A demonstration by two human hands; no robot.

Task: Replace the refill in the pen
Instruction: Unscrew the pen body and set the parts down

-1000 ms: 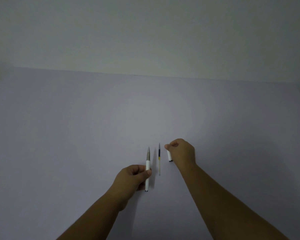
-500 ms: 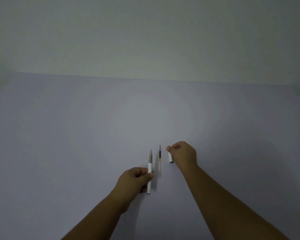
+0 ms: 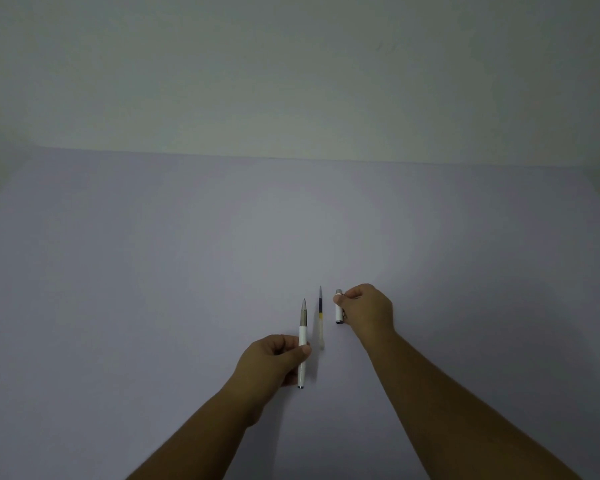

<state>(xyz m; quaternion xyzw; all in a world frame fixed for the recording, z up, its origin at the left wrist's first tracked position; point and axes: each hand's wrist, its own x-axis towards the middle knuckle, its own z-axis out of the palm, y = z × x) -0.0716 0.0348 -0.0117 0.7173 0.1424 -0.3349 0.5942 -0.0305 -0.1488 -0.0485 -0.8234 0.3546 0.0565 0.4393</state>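
Low in the frame's centre, the left hand (image 3: 274, 362) is closed around the white pen (image 3: 302, 344), tip pointing up-frame. Right of it, the refill (image 3: 320, 315) lies on the bench (image 3: 153, 289); the right hand (image 3: 368, 311) pinches the pen cap (image 3: 338, 308) beside it.

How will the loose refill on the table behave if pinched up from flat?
The refill is a thin round tube lying flat on the smooth table, so it will probably roll when nudged. It looks light and may flex slightly. Its low profile likely makes a fingertip pinch fiddly.
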